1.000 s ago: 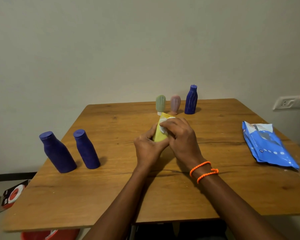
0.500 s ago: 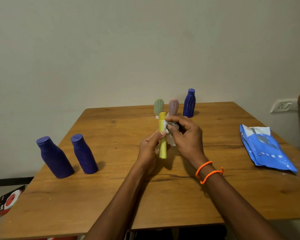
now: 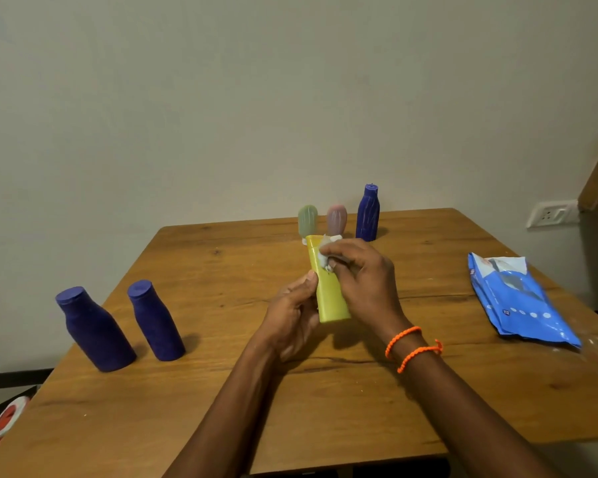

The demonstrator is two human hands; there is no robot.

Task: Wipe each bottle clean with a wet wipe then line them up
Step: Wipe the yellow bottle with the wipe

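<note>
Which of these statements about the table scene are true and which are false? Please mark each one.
1. The left hand holds the yellow bottle. True.
2. The right hand presses a wet wipe on the yellow bottle. True.
3. The two dark blue bottles at the left lie on their sides. False: they stand upright.
4. The blue wipe packet lies left of the hands. False: it lies to the right.
</note>
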